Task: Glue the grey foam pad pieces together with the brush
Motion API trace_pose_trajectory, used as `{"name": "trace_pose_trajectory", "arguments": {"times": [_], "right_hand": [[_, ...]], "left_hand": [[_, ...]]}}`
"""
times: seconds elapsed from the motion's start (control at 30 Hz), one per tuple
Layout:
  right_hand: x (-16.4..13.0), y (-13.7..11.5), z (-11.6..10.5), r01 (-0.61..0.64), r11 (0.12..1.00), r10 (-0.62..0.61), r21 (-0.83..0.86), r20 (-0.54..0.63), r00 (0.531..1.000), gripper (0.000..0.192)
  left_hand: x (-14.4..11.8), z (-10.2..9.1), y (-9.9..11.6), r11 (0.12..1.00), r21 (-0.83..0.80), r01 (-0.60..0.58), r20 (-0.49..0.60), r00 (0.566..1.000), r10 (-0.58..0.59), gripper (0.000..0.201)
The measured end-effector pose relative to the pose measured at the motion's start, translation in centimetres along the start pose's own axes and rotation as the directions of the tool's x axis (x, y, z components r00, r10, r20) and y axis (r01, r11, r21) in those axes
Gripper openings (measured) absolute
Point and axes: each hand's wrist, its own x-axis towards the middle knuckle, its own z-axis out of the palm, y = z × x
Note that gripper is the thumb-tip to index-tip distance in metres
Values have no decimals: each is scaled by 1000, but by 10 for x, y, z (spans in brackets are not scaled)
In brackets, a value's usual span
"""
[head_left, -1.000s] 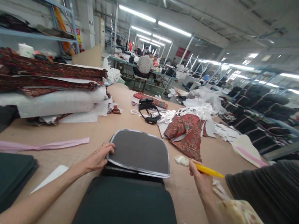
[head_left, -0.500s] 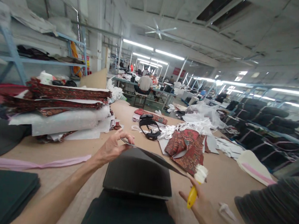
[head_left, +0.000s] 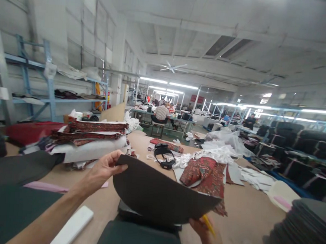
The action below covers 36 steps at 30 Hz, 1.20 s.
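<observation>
My left hand [head_left: 108, 168] pinches the upper left corner of a thin dark grey sheet [head_left: 158, 192] with a curved edge. At the sheet's lower right, my right hand [head_left: 201, 227] grips the edge, and the yellow handle [head_left: 208, 224] of a brush is held in the same hand. The brush's bristles are hidden behind the sheet. The sheet is raised and tilted, its broad face towards me. Beneath it is a stack of black pieces [head_left: 126, 211], mostly covered. Closer to me lies a dark green-black stack [head_left: 140, 239].
Patterned red fabric [head_left: 204, 171] and a black headband-like device [head_left: 164, 157] lie beyond the sheet. Fabric bundles [head_left: 95, 132] are piled left. A white bar-like object [head_left: 73, 227] lies near my left forearm. Dark rounded pieces [head_left: 303, 228] stand stacked at right. People sit farther back.
The sheet has turned from nearly edge-on to showing its broad face. My left hand has shifted left, and the brush's bristles have gone out of sight. The camera view has tilted up.
</observation>
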Motion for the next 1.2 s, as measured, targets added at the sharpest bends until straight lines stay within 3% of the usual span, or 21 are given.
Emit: {"name": "trace_pose_trajectory", "arguments": {"times": [0.17, 0.3, 0.43, 0.57, 0.9, 1.07, 1.2], "right_hand": [[-40, -16, -4, -74, 997, 74, 0, 64, 995, 42], [-48, -31, -13, -88, 993, 81, 74, 86, 993, 48], [-54, -44, -17, -109, 979, 99, 170, 61, 993, 47], [-67, -49, -12, -110, 969, 95, 222, 79, 992, 43], [-111, -29, -11, -282, 950, 273, 135, 84, 958, 43], [-135, -14, -22, -299, 953, 298, 39, 24, 954, 45], [-151, 0, -34, -255, 962, 254, -95, -22, 967, 50]], "left_hand": [[-30, 1, 2, 991, -114, 63, -34, 997, -67, 30], [-51, 1, -1, 974, -125, 190, 1, 982, -191, 63], [-69, 5, -15, 963, -92, 252, 64, 967, -247, 79], [-85, 7, -39, 949, -198, 247, 70, 969, -238, 82], [-131, -8, -91, 830, -341, 441, 99, 895, -435, 91], [-142, 0, -104, 808, -381, 449, 86, 888, -452, 88], [-153, 13, -115, 842, -299, 449, 26, 886, -463, 86]]}}
